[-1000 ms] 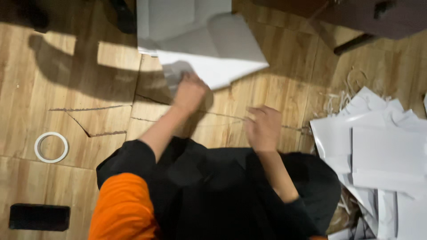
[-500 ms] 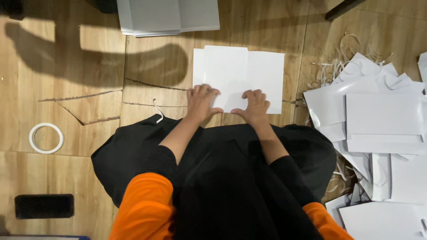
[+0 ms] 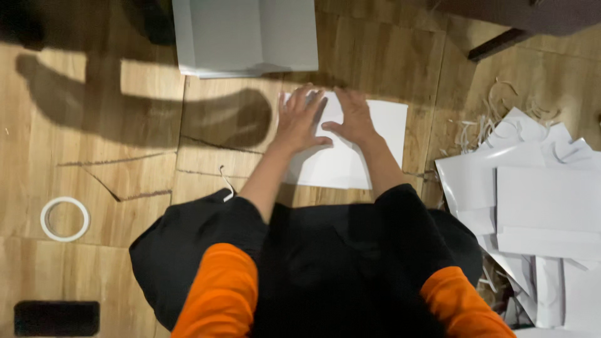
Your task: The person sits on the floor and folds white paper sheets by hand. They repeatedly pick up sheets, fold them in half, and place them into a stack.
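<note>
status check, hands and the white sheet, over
Left hand and right hand both flat, fingers spread, pressing the white sheet on the wooden floor. Paper stack and tape roll lie apart from it.

Tape ring [image 3: 65, 219], possibly phone [image 3: 56, 318], paper pile [image 3: 538, 213].

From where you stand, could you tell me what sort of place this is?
Probably an informal paper-craft workspace on a wooden floor: both hands press a white sheet flat, folded white pieces pile alongside with paper trimmings, and a tape roll lies nearby.
</note>
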